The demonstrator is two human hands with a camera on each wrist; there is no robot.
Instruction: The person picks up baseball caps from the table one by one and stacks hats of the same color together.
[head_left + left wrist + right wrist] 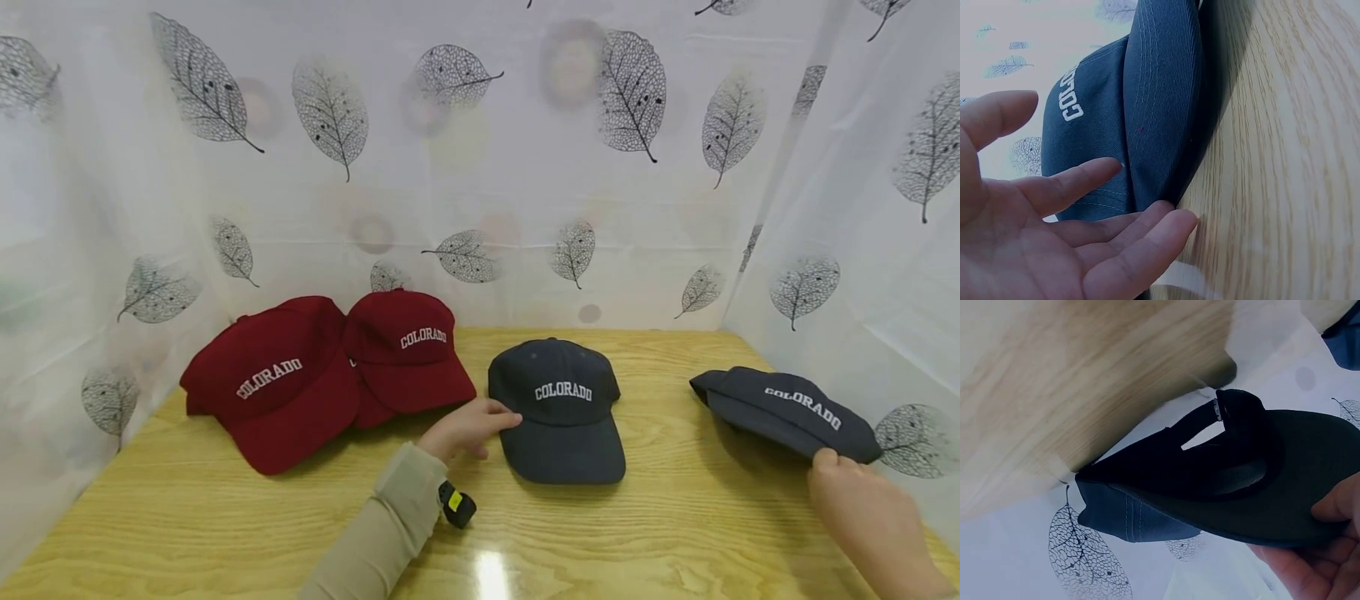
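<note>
A dark navy baseball cap [562,417] lettered COLORADO sits on the table right of centre. My left hand [468,429] is at the left side of its brim, fingers extended; the left wrist view shows the palm and loosely spread fingers [1141,250] beside the brim [1163,106]. Over the table's right side, my right hand [862,500] pinches the brim of a second navy cap [795,408], which is tilted. In the right wrist view the thumb [1338,500] presses the brim's underside, and the cap's dark inside and back strap [1200,422] show.
Red COLORADO caps lie close together at the left: a front one [285,375] and another [405,350] behind it, with part of one more between them. A wooden table [600,542] carries everything. A white leaf-print curtain [495,183] encloses the back and sides.
</note>
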